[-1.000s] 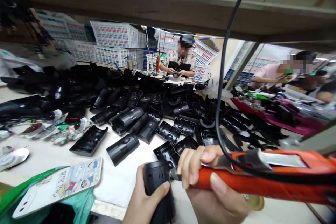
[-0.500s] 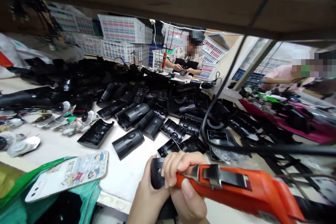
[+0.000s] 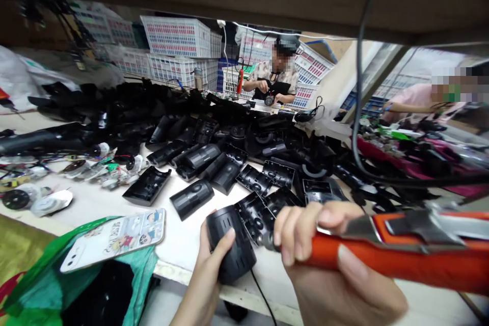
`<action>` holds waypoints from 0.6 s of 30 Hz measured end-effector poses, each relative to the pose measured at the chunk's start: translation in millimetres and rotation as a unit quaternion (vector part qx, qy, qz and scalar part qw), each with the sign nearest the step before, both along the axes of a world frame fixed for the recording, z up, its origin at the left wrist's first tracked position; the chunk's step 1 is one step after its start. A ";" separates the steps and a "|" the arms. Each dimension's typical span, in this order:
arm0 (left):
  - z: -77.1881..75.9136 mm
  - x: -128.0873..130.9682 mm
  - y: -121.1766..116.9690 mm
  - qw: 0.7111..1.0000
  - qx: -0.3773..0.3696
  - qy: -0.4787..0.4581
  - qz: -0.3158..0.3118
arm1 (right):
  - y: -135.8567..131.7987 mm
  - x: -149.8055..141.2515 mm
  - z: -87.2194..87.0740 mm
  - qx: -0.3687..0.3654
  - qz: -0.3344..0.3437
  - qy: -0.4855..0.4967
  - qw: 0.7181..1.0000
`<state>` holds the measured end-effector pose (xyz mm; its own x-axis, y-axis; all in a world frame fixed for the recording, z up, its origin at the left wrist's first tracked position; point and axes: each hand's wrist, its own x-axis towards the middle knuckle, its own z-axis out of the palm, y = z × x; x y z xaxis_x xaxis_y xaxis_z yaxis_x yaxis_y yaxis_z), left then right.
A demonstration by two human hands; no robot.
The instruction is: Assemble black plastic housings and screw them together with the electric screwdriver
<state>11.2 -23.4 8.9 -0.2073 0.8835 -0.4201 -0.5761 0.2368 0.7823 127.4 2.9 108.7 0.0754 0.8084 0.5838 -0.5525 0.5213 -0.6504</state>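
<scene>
My left hand (image 3: 206, 272) is closed around a black plastic housing (image 3: 232, 252) with slotted vents, held above the table's front edge. A thin black cord hangs below it. In my right hand (image 3: 324, 260) is an orange electric screwdriver (image 3: 416, 260) with a metal lever along its top. The tool lies nearly level, its tip pointing left at the housing's right side; I cannot tell whether they touch. Beyond my hands, loose black housing shells (image 3: 192, 198) lie on the white table (image 3: 191, 234), some with their hollow side up.
A phone in a cartoon case (image 3: 118, 239) rests on a green bag (image 3: 143, 270) at front left. Motors and wired parts (image 3: 110, 170) lie left. A black cable (image 3: 357, 112) loops down at right. Across the table, one person (image 3: 273, 81) handles a part; another sits right. White crates (image 3: 171, 35) stand behind.
My right hand has moved right with the screwdriver, away from my left hand. The housing has turned in my left hand and shows its vented side. The hanging cable has swung right.
</scene>
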 end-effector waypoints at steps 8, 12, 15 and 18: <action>5.3 2.7 -8.6 0.998 0.042 -0.038 0.015 | -29.3 -13.0 -57.6 0.002 0.028 -0.077 0.997; 0.3 1.3 -12.6 0.998 0.059 -0.023 0.022 | -28.7 -13.6 -67.0 0.028 0.043 -0.065 0.997; -1.7 0.4 -15.1 0.997 0.070 -0.013 0.010 | -22.9 -0.3 -61.5 0.100 0.122 -0.137 0.978; -0.9 1.3 -14.4 0.997 0.064 -0.044 0.016 | -19.4 16.9 -52.8 0.126 0.182 -0.214 0.951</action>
